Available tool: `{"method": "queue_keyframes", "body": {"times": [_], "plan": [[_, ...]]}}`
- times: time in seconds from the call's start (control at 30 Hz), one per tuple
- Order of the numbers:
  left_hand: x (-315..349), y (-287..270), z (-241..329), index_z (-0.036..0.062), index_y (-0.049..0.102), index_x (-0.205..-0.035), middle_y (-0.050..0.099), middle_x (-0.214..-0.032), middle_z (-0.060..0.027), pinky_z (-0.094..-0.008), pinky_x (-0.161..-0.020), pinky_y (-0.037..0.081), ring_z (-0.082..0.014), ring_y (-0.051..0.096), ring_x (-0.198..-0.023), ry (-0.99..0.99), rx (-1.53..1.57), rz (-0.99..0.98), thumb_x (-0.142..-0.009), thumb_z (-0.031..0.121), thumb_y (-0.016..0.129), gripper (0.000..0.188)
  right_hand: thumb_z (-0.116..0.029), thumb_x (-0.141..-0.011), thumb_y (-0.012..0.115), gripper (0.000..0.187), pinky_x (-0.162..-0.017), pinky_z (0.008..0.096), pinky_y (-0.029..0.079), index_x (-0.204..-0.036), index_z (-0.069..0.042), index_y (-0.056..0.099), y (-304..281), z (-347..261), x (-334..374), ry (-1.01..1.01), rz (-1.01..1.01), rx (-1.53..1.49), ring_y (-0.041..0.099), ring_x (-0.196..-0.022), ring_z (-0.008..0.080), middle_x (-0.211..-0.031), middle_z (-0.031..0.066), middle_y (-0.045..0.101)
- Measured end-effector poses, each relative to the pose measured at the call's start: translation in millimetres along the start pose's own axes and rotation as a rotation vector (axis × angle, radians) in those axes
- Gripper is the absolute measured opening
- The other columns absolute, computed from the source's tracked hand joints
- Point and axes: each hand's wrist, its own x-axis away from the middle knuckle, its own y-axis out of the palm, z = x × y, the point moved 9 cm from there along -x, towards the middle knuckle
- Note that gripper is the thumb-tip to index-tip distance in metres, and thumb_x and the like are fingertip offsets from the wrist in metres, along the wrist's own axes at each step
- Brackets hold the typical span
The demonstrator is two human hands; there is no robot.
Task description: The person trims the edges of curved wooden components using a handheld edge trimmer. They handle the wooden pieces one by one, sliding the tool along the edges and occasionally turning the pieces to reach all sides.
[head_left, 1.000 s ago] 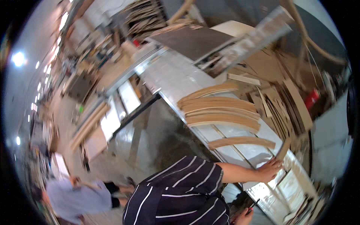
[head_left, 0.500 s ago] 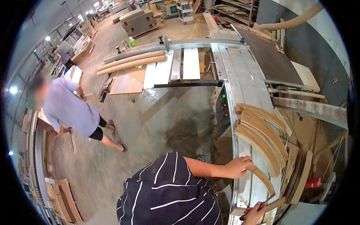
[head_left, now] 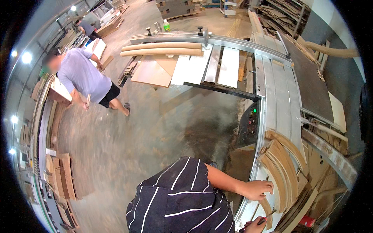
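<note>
On the metal surface (head_left: 281, 97), had a curved wooden strip (head_left: 266, 206) beside similar pieces (head_left: 280, 174), with left hand (head_left: 257, 189) bent at its end (couldn't tell if gripping), right hand (head_left: 255, 226) closed round a red-and-black tool (head_left: 264, 219); figured pretty light, stiff, best grabbed mid-length.

Along the metal table (head_left: 274, 85), a long strip of bare surface is running between the fence rail (head_left: 233, 42) and the single curved wooden piece (head_left: 287, 145), leaving a way for a hand. Behind this piece, the stack of curved wooden pieces (head_left: 276, 167) is blocking most of the table's width. It is lying just beside the left grip (head_left: 256, 189) and closing its way outward. Near the right grip (head_left: 254, 225), a smaller curved piece (head_left: 266, 206) and a pointed tool (head_left: 265, 218) are narrowing the gap between both grips. Beside the table, the concrete floor (head_left: 167, 124) is offering wide room.
</note>
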Motion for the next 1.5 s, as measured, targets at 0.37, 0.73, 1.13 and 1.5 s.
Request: {"method": "queue_keyframes", "body": {"times": [0.37, 0.73, 1.13, 1.5], "plan": [[43, -117, -52, 0.0071, 0.061, -0.129, 0.061, -0.133, -0.0178, -0.0528, -0.104, 0.052, -0.0438, 0.061, -0.125, -0.147, -0.04, 0.202, -0.091, 0.006, 0.069, 0.038, -0.024, -0.106, 0.066, 0.035, -0.052, 0.0406, 0.056, -0.124, 0.006, 0.063, 86, -78, -42, -0.284, -0.056, 0.125, 0.068, -0.055, 0.0269, -0.074, 0.0175, 0.071], [22, -60, -10, 0.0081, 0.073, -0.131, 0.079, -0.113, -0.0185, -0.0459, -0.084, 0.062, -0.0332, 0.078, -0.093, -0.331, -0.1, -0.211, -0.101, 0.026, 0.07, 0.035, -0.024, -0.103, 0.068, 0.028, -0.076, 0.0548, 0.057, -0.123, -0.004, 0.064, 10, 29, 61, 0.184, 0.335, 0.037, 0.074, -0.088, 0.0482, -0.098, 0.0271, 0.076], [25, 206, 68, 0.0096, 0.074, -0.132, 0.081, -0.1, -0.0159, -0.0539, -0.084, 0.059, -0.039, 0.077, -0.095, 0.03, -0.53, -0.799, -0.099, 0.05, 0.07, 0.052, -0.033, -0.105, 0.066, 0.028, -0.082, 0.0578, 0.055, -0.12, -0.009, 0.065, -15, 216, 315, 0.877, 0.787, -0.258, 0.07, -0.099, 0.0513, -0.101, 0.0257, 0.075], [56, 375, 84, -0.0159, 0.052, -0.145, 0.078, -0.115, -0.0286, -0.0506, -0.089, 0.062, -0.0429, 0.078, -0.106, 0.17, -0.87, -1.066, -0.086, 0.074, 0.072, 0.109, -0.03, -0.107, 0.066, 0.024, -0.065, 0.0425, 0.054, -0.114, -0.007, 0.068, 32, 270, 385, 0.988, 0.852, -0.254, 0.072, -0.065, 0.0274, -0.071, 0.0109, 0.069]]}}
